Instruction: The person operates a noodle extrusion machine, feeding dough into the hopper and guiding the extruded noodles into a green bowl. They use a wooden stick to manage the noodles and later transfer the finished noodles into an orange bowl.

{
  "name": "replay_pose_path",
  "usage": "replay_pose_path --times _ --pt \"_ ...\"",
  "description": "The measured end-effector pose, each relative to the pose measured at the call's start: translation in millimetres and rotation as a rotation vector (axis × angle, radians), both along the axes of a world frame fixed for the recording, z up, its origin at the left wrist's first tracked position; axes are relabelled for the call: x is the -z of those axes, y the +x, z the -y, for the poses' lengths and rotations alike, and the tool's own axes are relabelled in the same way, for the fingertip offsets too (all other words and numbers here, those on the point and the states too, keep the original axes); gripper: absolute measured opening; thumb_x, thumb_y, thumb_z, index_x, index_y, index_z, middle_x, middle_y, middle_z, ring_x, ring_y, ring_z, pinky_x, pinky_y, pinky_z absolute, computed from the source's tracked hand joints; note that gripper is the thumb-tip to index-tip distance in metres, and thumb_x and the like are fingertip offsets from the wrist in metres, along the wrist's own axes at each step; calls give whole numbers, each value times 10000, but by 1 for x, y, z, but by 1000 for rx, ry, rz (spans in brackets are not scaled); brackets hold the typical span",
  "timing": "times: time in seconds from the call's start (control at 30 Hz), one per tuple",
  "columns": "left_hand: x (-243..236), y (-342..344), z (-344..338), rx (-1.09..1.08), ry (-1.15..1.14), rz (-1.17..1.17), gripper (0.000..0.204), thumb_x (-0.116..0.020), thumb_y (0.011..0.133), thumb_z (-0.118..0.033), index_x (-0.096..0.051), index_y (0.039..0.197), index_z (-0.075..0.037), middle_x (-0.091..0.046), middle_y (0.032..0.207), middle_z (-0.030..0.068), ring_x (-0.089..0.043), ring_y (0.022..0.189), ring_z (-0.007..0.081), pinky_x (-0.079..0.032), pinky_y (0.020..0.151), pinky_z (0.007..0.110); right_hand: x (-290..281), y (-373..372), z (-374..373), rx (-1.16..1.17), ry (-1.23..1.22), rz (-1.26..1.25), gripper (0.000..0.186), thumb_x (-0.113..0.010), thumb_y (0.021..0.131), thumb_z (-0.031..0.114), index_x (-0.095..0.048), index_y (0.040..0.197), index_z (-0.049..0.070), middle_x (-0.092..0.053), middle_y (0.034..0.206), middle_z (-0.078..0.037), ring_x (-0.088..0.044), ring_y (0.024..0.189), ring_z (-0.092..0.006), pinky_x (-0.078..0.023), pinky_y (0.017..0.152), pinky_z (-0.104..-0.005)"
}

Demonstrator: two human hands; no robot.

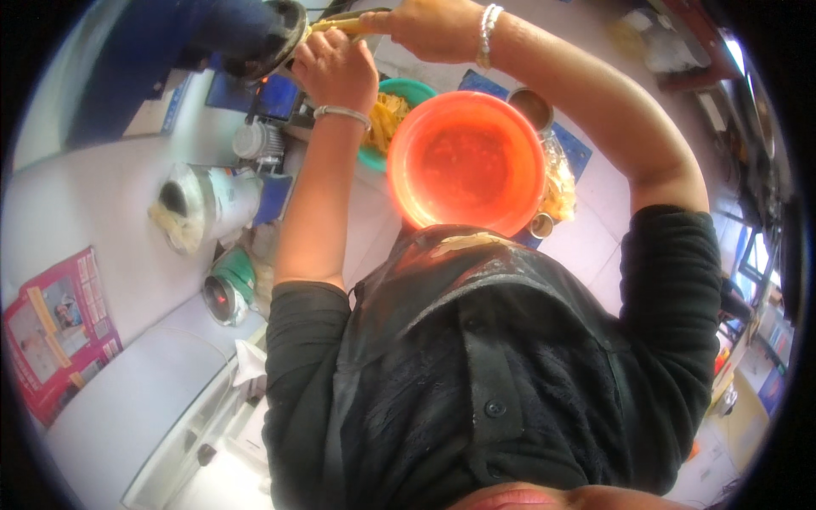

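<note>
At the top of the view, my left hand (336, 68) is closed beside the round metal rim (293, 38) of a large dark blue machine (161, 51). A yellowish stick-like piece (344, 24) runs from that rim toward my right hand (433, 30). My right fingers are closed at its near end, one finger lying along it. What sits inside my left fingers is hidden. Below my hands stand a big orange basin (399, 174) and, partly behind it, a green basin (416, 85) with yellow strips (387, 119) in it.
Right of the orange basin are a metal can (531, 109), a smaller can (541, 225), pale yellow pieces (557, 183) and a blue mat (571, 153). At left stand a grey motor (257, 143), a white cylindrical machine (225, 200) and a green-bodied device (234, 280).
</note>
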State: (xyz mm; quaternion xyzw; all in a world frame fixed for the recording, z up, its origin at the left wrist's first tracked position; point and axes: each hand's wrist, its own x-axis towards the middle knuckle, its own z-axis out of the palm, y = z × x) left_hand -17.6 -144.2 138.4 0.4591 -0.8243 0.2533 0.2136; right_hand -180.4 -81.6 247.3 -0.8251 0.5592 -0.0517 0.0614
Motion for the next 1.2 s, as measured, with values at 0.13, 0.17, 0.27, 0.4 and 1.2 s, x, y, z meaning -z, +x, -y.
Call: replay_pose_path --times 0.13,0.17,0.27,0.4,1.2 --pt "11 3 12 92 -34 -57 261 -572 822 -337 -594 824 -77 -581 923 128 -533 875 323 -450 758 467 12 2 14 -47 -50 58 497 -501 881 120 -471 1370 208 -680 841 -163 -662 704 -328 -516 629 -428" --pt "-5 6 -1 86 92 -34 401 -571 843 -395 -611 988 -23 -591 1049 169 -548 986 360 -448 875 467 18 1 17 -59 -59 75 490 -504 881 123 -480 1363 212 -679 844 -164 -660 704 -332 -514 632 -431" --pt "-24 24 -3 168 478 -213 588 -571 843 -331 -481 1277 55 -486 1329 221 -350 1324 368 -274 1121 442 -11 6 3 -5 -3 20 456 -523 875 123 -521 1324 201 -664 829 -187 -646 690 -347 -504 628 -443" --pt "0 50 -6 391 205 -176 583 -573 849 -320 -475 1271 70 -477 1326 234 -342 1328 374 -280 1118 454 -14 -12 -21 48 -45 19 436 -537 885 128 -534 1315 202 -649 785 -172 -637 663 -319 -509 611 -403" --pt "5 78 -39 369 236 -239 744 -669 820 -433 -423 1314 65 -455 1347 245 -424 1276 378 -358 1074 445 -26 1 -28 74 -6 -187 455 -564 896 145 -518 1341 223 -620 692 -147 -621 590 -299 -500 578 -391"
